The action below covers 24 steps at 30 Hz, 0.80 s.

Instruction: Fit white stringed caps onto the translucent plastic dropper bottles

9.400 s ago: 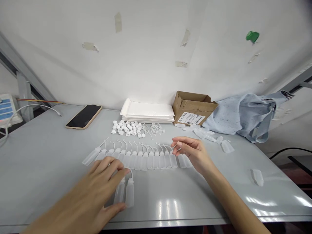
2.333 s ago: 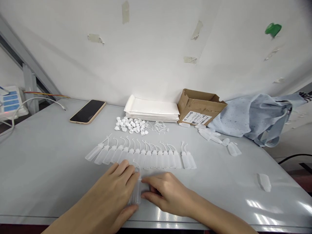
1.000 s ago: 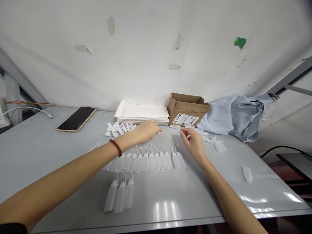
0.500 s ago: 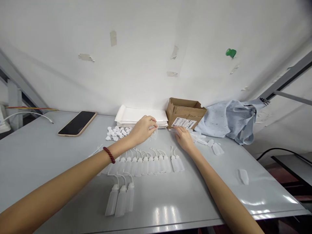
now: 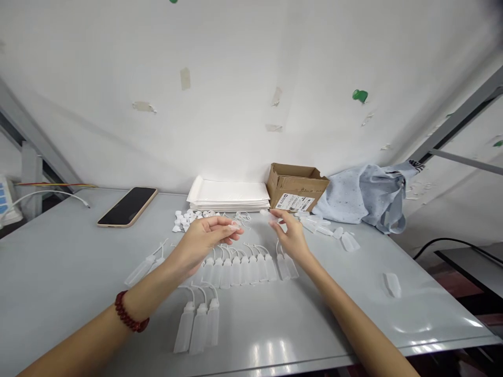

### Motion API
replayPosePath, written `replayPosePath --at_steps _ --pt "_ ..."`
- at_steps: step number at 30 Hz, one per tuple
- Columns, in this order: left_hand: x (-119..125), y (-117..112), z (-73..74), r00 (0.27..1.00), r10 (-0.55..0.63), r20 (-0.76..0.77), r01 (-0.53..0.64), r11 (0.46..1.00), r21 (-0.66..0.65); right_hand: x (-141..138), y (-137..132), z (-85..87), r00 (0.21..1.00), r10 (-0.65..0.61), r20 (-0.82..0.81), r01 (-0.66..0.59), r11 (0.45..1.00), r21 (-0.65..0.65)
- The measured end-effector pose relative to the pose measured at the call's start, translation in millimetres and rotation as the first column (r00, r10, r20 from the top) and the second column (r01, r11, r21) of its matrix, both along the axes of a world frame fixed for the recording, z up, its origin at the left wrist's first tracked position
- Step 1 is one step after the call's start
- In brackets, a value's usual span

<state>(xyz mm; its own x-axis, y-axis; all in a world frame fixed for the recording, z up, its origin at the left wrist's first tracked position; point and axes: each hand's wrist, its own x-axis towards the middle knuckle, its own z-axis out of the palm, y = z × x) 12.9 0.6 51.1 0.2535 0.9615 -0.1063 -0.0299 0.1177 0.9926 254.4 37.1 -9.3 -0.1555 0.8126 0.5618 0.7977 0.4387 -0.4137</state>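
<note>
My left hand (image 5: 208, 235) pinches a small white piece (image 5: 234, 226) between thumb and fingertips; its exact kind is hard to make out. A little to the right, my right hand (image 5: 288, 230) grips a translucent plastic bottle (image 5: 269, 215) by one end, its other end pointing left. Loose thin white tubes (image 5: 243, 217) lie just behind the left fingers, beside a heap of white caps (image 5: 183, 219). Below the hands, a row of capped bottles (image 5: 236, 269) with tubes lies on the table, partly hidden by my left hand. Three more capped bottles (image 5: 199, 327) lie nearer to me.
Uncapped bottles (image 5: 314, 224) lie right of my right hand, with a single one (image 5: 392, 285) farther right. Behind stand a stack of white envelopes (image 5: 230, 195) and a cardboard box (image 5: 296, 186). A phone (image 5: 128, 207) lies left; blue cloth (image 5: 361, 199) lies right.
My left hand has drawn back from the loose tubes towards me with the small white piece. My right hand has lifted a bottle from beside the box. The view has tilted slightly upward.
</note>
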Motion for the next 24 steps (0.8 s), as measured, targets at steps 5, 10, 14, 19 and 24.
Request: replayPosePath --at_steps 5,10,14,19,24 --pt "-2 -7 -9.1 0.992 -0.047 0.119 0.061 0.992 -0.112 -34 -43 18.1 0.944 0.247 -0.218 -0.257 0.966 -0.018" --pt "-3 -10 -14.1 0.974 -0.107 0.197 0.130 0.986 -0.106 -41 -61 22.8 0.914 0.342 -0.218 -0.356 0.934 -0.028" --pt "-3 -14 -14.3 0.973 -0.116 0.197 0.142 0.982 -0.125 -42 -66 21.2 0.908 0.357 -0.218 -0.369 0.930 -0.011" --pt "-1 -17 -13.2 0.971 -0.115 0.211 0.145 0.980 -0.132 -44 -70 21.1 0.910 0.375 -0.179 -0.381 0.925 -0.001" --pt "1 -17 -14.0 0.970 -0.085 0.227 0.116 0.985 -0.127 -44 -72 20.7 0.910 0.380 -0.165 -0.389 0.921 -0.026"
